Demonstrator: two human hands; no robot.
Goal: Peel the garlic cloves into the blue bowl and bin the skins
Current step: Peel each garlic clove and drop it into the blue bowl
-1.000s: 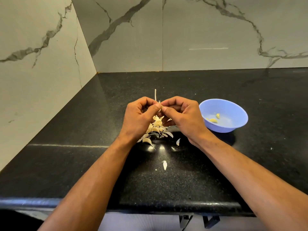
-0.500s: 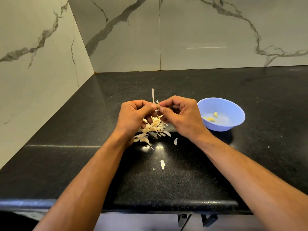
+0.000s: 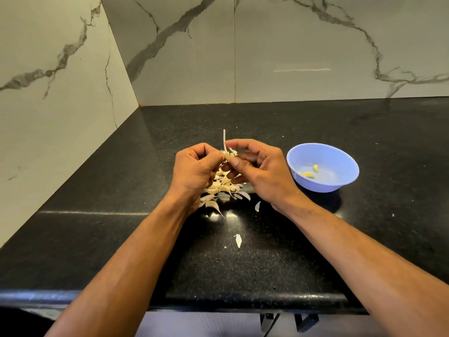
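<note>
My left hand point(image 3: 194, 170) and my right hand point(image 3: 258, 170) meet above a heap of garlic cloves and skins point(image 3: 222, 187) on the black counter. Both pinch one garlic clove point(image 3: 228, 156) between thumb and fingers. A thin pale strip of skin point(image 3: 224, 141) rises from the clove, and my right fingertips touch it. The blue bowl point(image 3: 340, 156) stands just right of my right hand, with a few peeled cloves point(image 3: 309, 175) inside. No bin is in view.
Loose skin pieces lie on the counter, one point(image 3: 257, 206) near my right wrist and one point(image 3: 238, 240) closer to me. Marble walls close off the left and back. The counter's front edge point(image 3: 218, 300) runs below my forearms.
My hands have stayed together over the heap. My right fingers have opened a little and shifted on the clove, and the skin strip stands up from it as before.
</note>
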